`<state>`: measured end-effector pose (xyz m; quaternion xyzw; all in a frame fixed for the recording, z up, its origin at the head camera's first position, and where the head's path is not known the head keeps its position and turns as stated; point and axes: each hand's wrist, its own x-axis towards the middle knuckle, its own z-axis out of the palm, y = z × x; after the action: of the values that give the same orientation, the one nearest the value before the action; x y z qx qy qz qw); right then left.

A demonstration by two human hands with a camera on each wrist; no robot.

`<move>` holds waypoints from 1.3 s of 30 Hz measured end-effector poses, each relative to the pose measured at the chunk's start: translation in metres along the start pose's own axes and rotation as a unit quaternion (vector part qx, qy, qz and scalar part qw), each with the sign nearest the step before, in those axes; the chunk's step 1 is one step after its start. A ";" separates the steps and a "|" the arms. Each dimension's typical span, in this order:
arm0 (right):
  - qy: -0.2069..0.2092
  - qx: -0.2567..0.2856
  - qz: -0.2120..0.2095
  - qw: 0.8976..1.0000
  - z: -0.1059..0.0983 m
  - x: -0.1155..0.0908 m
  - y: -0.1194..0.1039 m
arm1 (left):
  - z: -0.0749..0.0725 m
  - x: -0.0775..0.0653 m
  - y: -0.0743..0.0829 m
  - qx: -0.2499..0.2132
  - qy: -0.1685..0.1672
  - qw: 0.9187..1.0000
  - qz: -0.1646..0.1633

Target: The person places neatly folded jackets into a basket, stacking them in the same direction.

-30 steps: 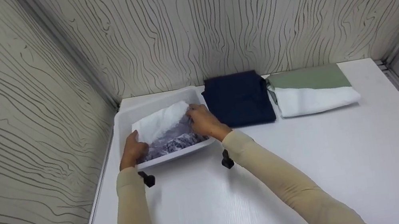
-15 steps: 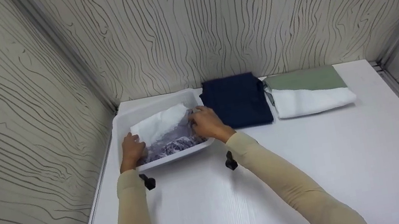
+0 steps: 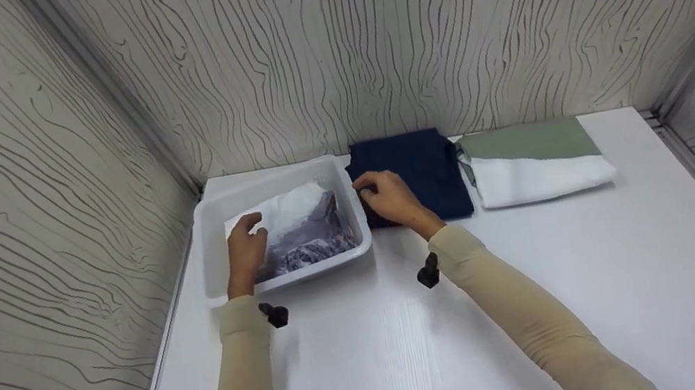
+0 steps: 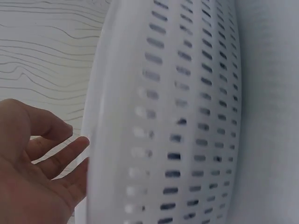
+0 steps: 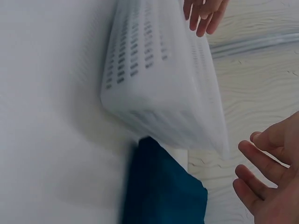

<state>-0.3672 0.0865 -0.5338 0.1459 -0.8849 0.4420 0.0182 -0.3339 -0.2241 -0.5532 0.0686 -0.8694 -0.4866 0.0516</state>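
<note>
A folded garment (image 3: 300,231), white with a grey-purple mountain-like print, lies in the white plastic basket (image 3: 318,270). My left hand (image 3: 247,250) hovers over the basket's left front part, fingers relaxed and holding nothing. The left wrist view shows that hand (image 4: 42,163) beside the slotted basket wall. Above the basket's right rim and the folded navy cloth (image 3: 425,175), my right hand (image 3: 392,198) is raised with loosely bent fingers. In the right wrist view nothing lies between the fingers of the right hand (image 5: 271,170).
Right of the navy cloth lies a folded bundle, green (image 3: 529,142) at the back and white (image 3: 538,176) in front. These items stand along the back of a white table (image 3: 544,275). Wood-patterned walls (image 3: 364,44) enclose it at the back and sides.
My right hand has left the printed garment and moved right, out past the basket's rim. The left hand has lifted off the basket's left side and shifted slightly right. The garment stays in the basket.
</note>
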 end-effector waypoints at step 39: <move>0.042 0.038 0.162 0.985 -0.104 -0.046 0.123 | 0.156 -0.026 0.125 -0.089 -0.126 0.984 0.089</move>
<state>-0.3670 0.2493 -0.5733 -0.0177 -0.8779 0.4780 -0.0216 -0.3411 -0.0236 -0.5286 -0.0757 -0.8249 -0.5600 -0.0096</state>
